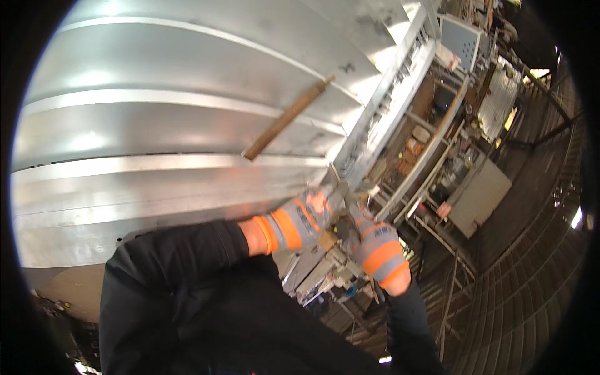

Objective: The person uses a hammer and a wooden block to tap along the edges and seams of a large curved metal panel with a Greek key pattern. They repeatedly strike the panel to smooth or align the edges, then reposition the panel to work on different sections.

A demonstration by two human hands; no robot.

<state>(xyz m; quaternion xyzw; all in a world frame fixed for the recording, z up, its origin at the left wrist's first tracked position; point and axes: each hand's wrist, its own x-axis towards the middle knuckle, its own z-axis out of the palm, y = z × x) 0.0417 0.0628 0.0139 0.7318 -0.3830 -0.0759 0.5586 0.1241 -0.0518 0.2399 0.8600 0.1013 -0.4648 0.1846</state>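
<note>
My left hand (306, 215), in a grey and orange striped work glove, is closed at the corner edge of a large ribbed sheet-metal panel (206, 128). Close beside it, my right hand (375, 244) wears a matching glove, its fingers curled inward. Between the two hands a thin greyish metal piece (342, 184) points up along the panel's edge. Gloves cover most of it, so its kind and what each hand grips cannot be made out. A flat strip of wood (287, 117) lies slantwise across the panel's ribs, away from both hands.
A long metal frame rail (390, 103) runs along the panel's right side. Beyond it stand metal racks with assorted items, a grey board (480, 199) and a corrugated sheet (499, 100). Below the hands is cluttered equipment (328, 275). Dark corrugated sheeting (519, 275) curves at the right.
</note>
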